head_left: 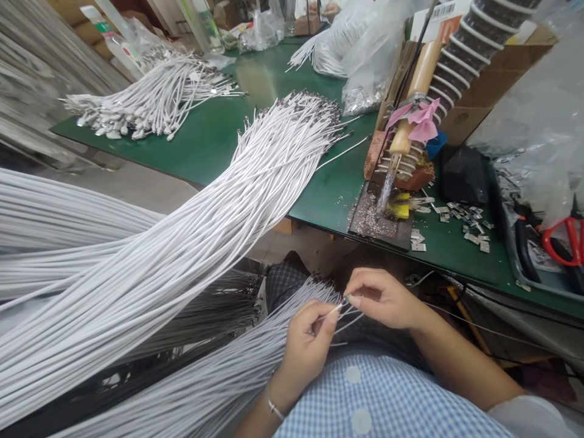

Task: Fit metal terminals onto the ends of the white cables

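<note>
Above my lap, my left hand [310,334] pinches one white cable [336,307] close to its end. My right hand [381,298] meets it there, thumb and forefinger closed on the small dark tip [345,300] of that same cable. The tip's details are too small to make out. Beneath and behind my left hand lies a bundle of white cables [255,340], their dark ends beside my fingers. A larger bundle of white cables [219,207] runs from the lower left up onto the green table [319,204].
A wooden-handled soldering iron [401,137] leans over a dark, solder-specked plate [374,222]. Small metal connectors [474,225] lie scattered to its right. Red-handled scissors [566,240] sit in a tray [538,280]. Another cable bundle [150,100] rests at the far left. Hands of another person [319,8] show at the back.
</note>
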`<state>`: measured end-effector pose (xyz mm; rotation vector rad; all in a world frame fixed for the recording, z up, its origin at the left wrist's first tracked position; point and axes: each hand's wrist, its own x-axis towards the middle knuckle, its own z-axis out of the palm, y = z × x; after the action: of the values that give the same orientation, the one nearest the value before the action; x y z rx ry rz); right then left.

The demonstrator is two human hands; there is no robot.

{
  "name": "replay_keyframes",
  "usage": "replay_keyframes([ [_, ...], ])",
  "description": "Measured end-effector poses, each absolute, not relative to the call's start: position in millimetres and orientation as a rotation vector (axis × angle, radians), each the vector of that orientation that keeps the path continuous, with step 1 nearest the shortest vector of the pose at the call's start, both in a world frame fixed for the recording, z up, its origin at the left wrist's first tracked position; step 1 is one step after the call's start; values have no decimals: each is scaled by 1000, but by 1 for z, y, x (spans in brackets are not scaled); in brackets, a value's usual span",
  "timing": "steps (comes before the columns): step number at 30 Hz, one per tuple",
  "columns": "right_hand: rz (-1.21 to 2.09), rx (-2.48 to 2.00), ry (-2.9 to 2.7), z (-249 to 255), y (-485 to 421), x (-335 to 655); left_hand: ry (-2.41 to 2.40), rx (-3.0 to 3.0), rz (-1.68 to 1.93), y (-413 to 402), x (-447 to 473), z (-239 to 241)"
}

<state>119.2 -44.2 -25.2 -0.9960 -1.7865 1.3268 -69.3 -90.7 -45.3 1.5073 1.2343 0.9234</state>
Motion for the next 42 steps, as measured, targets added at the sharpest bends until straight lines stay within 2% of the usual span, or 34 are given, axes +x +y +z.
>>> replay_keyframes([
  [10,1511,-920,-1368,-36,-45,133,1277,1710,765,-78,-68,-48],
  [18,1721,-809,-1394,-40,-50,122,1163,1906,870,-73,-49,-34],
  [24,1740,-785,-1407,-39,-52,120,1205,2061,760,-71,-50,-41],
  [29,1603,-895,-1507,-43,-51,119,1259,1944,745,-74,-60,-42],
  [36,1477,-1094,-1822,-41,-59,108,1429,1885,823,-79,-89,-11],
  [42,1537,-1158,-1759,-68,-65,113,1773,2003,1209,-93,-139,39],
])
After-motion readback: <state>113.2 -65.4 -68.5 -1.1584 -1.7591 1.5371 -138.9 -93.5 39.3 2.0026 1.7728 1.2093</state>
